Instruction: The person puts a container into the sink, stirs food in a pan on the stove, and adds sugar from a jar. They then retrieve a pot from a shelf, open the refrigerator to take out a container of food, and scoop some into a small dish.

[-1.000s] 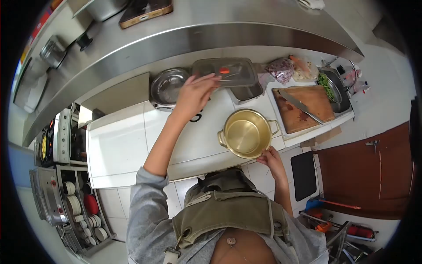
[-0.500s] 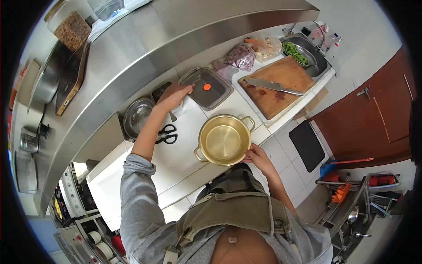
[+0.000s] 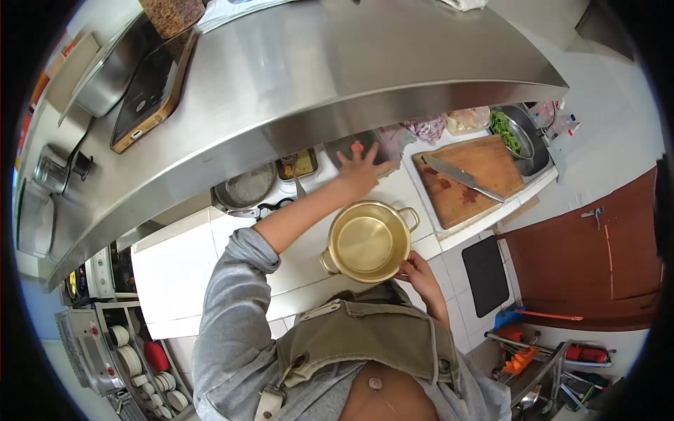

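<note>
Fingers of left hand [image 3: 361,170] splay on one container [image 3: 349,143]; right hand [image 3: 419,270] grips one pot [image 3: 368,242].

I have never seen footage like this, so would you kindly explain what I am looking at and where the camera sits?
There is no machine here: a person works with bare hands. The one camera sits on their head, looking forward and down, so the rounded picture shows their own chest and arms from above. The left hand lies with spread fingers on a clear container at the back of the white counter. The right hand touches the rim of an empty gold pot; whether it grips is unclear. Nearby lie scissors, a metal bowl and a cutting board with a knife.
</note>
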Available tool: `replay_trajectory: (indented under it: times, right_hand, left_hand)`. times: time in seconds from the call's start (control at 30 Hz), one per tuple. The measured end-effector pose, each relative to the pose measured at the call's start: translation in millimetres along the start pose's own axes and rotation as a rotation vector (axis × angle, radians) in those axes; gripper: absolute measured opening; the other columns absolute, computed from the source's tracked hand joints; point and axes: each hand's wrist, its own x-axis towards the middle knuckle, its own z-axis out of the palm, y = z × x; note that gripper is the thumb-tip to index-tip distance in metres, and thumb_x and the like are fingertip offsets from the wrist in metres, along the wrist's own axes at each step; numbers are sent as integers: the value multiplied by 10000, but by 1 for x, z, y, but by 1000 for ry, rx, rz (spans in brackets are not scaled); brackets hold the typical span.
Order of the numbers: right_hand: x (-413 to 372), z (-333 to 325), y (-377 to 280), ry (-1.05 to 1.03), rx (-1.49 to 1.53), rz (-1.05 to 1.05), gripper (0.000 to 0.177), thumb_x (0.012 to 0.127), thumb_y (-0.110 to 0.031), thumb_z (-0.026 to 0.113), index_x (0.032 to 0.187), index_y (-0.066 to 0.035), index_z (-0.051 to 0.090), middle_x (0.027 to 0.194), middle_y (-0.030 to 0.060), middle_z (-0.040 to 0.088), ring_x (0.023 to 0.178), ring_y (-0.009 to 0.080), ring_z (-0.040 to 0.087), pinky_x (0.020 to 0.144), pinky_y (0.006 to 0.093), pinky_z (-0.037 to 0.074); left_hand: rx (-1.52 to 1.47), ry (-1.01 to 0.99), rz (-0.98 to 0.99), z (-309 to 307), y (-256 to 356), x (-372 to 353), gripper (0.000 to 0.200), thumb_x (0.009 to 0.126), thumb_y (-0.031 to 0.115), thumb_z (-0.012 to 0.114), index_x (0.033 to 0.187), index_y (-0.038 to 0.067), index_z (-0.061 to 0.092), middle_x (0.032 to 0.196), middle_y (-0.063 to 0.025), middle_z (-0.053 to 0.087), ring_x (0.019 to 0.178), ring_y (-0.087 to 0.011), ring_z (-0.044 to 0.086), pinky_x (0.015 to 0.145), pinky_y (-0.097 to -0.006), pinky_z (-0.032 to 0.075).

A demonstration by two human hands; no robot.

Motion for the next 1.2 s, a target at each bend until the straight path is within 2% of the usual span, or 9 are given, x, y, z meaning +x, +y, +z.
replay_trajectory:
  times: [0.4, 0.47, 0.5, 0.73, 0.83, 0.9, 1.0, 1.13, 1.2]
  right_hand:
    - [18, 2, -32, -242, -39, 81, 283, 952, -190, 464, 1115, 36, 419, 1069, 109, 519, 990, 187, 571, 853, 305, 501]
    - [26, 3, -28, -251, 96, 144, 306, 959, -204, 448, 1153, 21, 376, 1095, 121, 507, 1012, 207, 571, 911, 319, 471]
    - [31, 2, -23, -269, 139, 176, 295, 962, -197, 431, 1171, -3, 358, 1125, 128, 492, 1041, 226, 562, 932, 339, 453]
    - [27, 4, -33, -430, 228, 173, 380, 939, -217, 477, 1254, -65, 331, 1233, 140, 487, 1109, 240, 528, 983, 365, 388]
    - [24, -13, -32, -541, -138, 192, 439, 939, -256, 485, 1301, -56, 340, 1275, 129, 467, 1146, 230, 497, 998, 343, 358]
    - [14, -38, -24, -942, -610, 65, 469, 946, -303, 464, 1317, -31, 375, 1292, 126, 452, 1177, 208, 454, 1011, 320, 349]
    - [-5, -74, -5, -902, -377, 158, 517, 952, -386, 418, 1327, -31, 397, 1309, 105, 460, 1214, 197, 415, 1027, 303, 321]
    - [3, -135, 33, -892, -446, 209, 628, 935, -511, 353, 1358, -46, 360, 1352, 122, 421, 1248, 213, 383, 1049, 314, 284]
    - [16, -172, 87, -741, -743, 243, 690, 913, -582, 310, 1368, -65, 353, 1382, 131, 388, 1274, 245, 360, 1068, 336, 250]
  left_hand:
    - [13, 44, -45, -16, -33, -13, 692, 824, 509, 540, 1404, 388, 182, 1488, -160, 115, 1320, -468, 187, 950, -712, 240]
    - [-321, 274, 4, -27, -37, -27, 729, 823, 492, 561, 1422, 297, 195, 1476, -174, 169, 1332, -427, 200, 1037, -589, 232]
    - [-353, 396, 36, -42, -37, -40, 702, 845, 401, 581, 1412, 154, 249, 1438, -193, 264, 1336, -371, 238, 1071, -449, 248]
    - [-1171, 810, -380, -53, -33, -190, 405, 914, 198, 522, 1269, 17, 451, 1265, -119, 508, 1158, -207, 488, 947, -305, 389]
    - [-1192, 884, -791, -6, -19, -257, 380, 922, 221, 506, 1250, 32, 472, 1201, -86, 551, 1103, -190, 514, 934, -301, 392]
    - [-1285, 886, -995, 26, 8, -293, 394, 923, 281, 488, 1249, 61, 482, 1194, -74, 555, 1086, -189, 525, 925, -316, 397]
    - [-1354, 778, -1187, 48, 58, -318, 411, 911, 336, 490, 1234, 83, 497, 1187, -65, 558, 1060, -187, 541, 902, -338, 409]
    - [-1495, 674, -1101, 61, 97, -300, 313, 916, 197, 469, 1198, 67, 510, 1145, -49, 574, 1021, -159, 544, 871, -288, 406]
    - [-1523, 635, -903, 58, 103, -282, 296, 916, 131, 457, 1191, 34, 504, 1143, -73, 571, 1033, -164, 539, 902, -291, 400]
